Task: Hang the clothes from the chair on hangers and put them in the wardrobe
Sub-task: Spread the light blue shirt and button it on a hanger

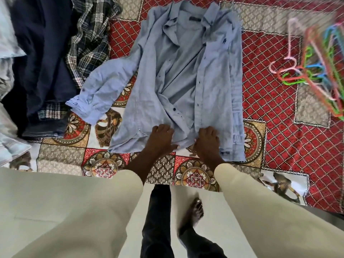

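A light blue button-up shirt (pixel 178 75) lies front-up on the patterned bed cover (pixel 279 101), collar away from me, one sleeve spread to the left. My left hand (pixel 161 137) grips the shirt's bottom hem on the left front panel. My right hand (pixel 208 139) grips the hem of the right front panel beside it. A bunch of coloured plastic hangers (pixel 314 67) lies on the bed at the right, apart from the shirt.
A pile of other clothes sits at the left: a dark navy garment (pixel 46 58), a plaid shirt (pixel 89 40) and pale fabric (pixel 7 101). The bed's near edge runs just below my hands. My bare foot (pixel 195 211) stands on the pale floor.
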